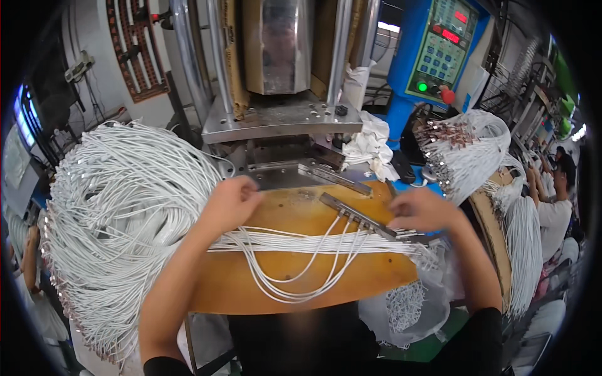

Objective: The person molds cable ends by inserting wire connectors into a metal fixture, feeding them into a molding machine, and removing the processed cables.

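Observation:
My left hand (231, 203) is curled above the left side of the orange-brown work board (295, 272). Whatever its fingers hold, if anything, is hidden. My right hand (423, 210) is also closed, fingertips by the right end of a narrow metal mould bar (357, 216); I cannot make out what is pinched there. Several white cables (332, 276) come out of this bar and loop down toward the board's front. A flat bundle of white cables (295, 242) runs across the board beneath both hands. A second metal bar (335, 178) lies behind the first, by the press.
A large heap of white cables (125, 188) fills the left. A press with a steel plate (282, 119) stands behind the board, beside a blue control box (439, 50). More cables (470, 144) lie at the right. A plastic bag (407, 307) holds small white pieces. Co-workers sit at far right.

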`<state>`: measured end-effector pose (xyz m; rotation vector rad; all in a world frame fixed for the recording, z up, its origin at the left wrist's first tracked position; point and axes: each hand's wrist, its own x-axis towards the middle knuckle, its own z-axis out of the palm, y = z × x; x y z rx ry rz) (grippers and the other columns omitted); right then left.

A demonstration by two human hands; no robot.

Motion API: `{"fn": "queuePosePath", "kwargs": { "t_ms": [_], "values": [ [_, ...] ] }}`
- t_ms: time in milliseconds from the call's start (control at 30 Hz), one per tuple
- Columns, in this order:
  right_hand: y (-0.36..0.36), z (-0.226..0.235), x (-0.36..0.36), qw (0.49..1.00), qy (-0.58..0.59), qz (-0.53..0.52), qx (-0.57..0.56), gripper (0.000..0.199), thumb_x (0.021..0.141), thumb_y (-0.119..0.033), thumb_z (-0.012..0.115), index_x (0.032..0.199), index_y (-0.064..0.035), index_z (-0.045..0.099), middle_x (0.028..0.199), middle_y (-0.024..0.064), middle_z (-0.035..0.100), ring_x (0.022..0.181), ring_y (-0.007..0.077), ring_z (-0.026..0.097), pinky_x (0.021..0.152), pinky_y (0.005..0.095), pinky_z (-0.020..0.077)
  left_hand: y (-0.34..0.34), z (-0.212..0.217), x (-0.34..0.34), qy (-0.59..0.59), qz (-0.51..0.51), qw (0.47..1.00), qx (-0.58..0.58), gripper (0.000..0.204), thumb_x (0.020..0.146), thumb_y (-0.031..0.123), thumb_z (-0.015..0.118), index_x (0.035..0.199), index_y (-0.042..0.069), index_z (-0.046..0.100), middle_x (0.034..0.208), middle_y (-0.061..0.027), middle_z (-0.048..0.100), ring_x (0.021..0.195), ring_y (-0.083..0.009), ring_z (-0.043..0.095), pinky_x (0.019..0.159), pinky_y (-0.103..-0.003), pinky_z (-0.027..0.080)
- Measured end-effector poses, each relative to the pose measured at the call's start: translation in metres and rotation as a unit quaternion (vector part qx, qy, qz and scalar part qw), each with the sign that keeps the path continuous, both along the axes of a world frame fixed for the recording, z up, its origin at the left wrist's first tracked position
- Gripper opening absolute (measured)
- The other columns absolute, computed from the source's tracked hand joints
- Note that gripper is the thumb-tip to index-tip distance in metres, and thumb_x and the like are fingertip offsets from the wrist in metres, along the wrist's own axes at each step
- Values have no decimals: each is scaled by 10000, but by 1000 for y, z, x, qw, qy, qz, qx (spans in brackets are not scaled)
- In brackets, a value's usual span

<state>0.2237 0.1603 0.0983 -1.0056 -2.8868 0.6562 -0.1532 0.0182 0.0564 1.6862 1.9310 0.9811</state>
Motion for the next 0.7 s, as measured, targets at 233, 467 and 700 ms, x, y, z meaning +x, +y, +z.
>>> {"fn": "queuePosePath", "kwargs": {
  "t_ms": [233,467,700],
  "values": [
    [-4,-55,-35,994,105,-15,11,260,943,-210,588,1059,6,672,927,214,689,891,402,652,802,452,503,21,-57,109,16,-199,962,188,424,833,337,759,1128,43,677,1056,-153,676,1009,-340,624,900,-437,484],
    [96,-59,-115,975,222,22,21,255,970,-153,549,1104,42,645,1008,212,678,959,341,643,876,403,486,32,-42,99,62,-200,972,102,271,909,285,653,976,22,659,903,-169,659,899,-381,620,807,-467,496],
    [215,-130,-210,927,368,38,60,335,992,-214,550,1262,-18,575,1258,163,610,1166,289,573,1014,395,453,104,-32,30,142,-111,972,152,242,871,223,625,756,11,648,820,-180,660,817,-383,650,730,-491,531]
  ]
}}
